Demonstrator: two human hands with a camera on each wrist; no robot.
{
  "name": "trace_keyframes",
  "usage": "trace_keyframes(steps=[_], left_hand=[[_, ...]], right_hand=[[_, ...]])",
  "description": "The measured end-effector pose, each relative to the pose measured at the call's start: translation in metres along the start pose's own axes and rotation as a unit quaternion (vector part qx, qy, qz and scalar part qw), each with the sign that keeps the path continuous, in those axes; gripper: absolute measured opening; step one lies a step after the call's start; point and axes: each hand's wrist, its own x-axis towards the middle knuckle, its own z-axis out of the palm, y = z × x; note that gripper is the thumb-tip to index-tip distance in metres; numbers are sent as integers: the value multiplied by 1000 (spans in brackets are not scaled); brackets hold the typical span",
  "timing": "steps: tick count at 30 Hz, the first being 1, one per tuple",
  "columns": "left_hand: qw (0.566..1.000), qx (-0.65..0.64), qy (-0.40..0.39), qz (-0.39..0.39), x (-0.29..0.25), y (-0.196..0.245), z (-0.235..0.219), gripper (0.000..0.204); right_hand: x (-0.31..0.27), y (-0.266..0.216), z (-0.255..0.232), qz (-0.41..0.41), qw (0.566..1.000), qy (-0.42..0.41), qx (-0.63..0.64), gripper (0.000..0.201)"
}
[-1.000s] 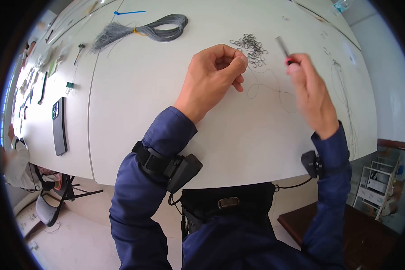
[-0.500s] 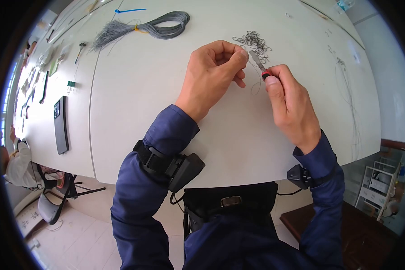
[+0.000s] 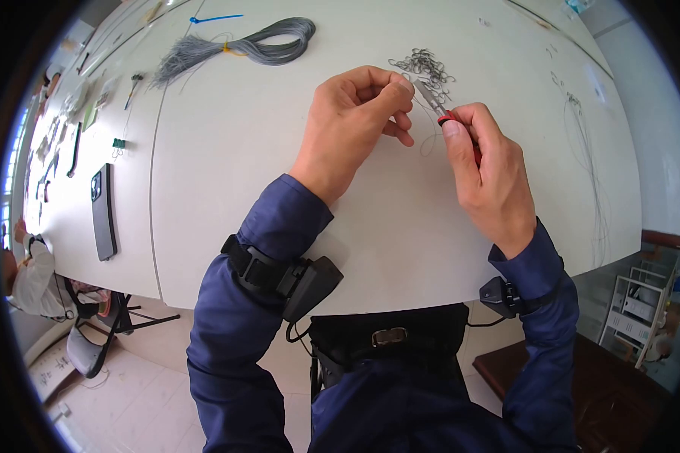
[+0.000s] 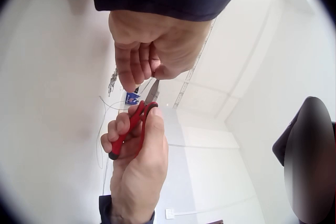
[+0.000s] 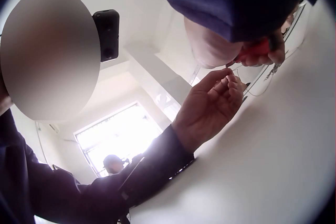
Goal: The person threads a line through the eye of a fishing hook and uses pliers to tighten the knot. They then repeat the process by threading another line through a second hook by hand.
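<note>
In the head view my left hand (image 3: 355,113) pinches a small hook (image 3: 406,76) between thumb and forefinger, with most of it hidden by the fingertips. A thin line (image 3: 428,145) runs from there and loops under the right hand. My right hand (image 3: 495,174) grips red-handled pliers (image 3: 444,118), their steel nose right at the left fingertips. The left wrist view shows the pliers (image 4: 128,132) with both handles inside the curled right fingers. Just beyond the hands lies a heap of small dark hooks (image 3: 428,66).
A grey bundle of line (image 3: 279,44), tied in yellow, lies at the back left near a blue cable tie (image 3: 217,18). A black phone (image 3: 103,211) rests on the left. Loose lines with hooks (image 3: 582,136) trail along the right side of the white table (image 3: 242,136).
My right hand has brought the pliers leftward to the left fingertips. Over the last half second the pliers have turned slightly there. The left hand has hardly moved.
</note>
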Motion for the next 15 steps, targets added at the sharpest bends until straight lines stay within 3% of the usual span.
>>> trace_keyframes(steps=[6, 9, 15], left_hand=[[1000, -7, 0, -6, 0, 1, 0, 19], [1000, -13, -3, -11, 1, -2, -3, 19], [1000, -16, -12, -21, 1, -3, -5, 19]], right_hand=[[-2, 2, 2, -2, 999, 25, 20, 21], [0, 6, -3, 42, 998, 46, 5, 25], [9, 41, -39, 44, 991, 119, 47, 34]])
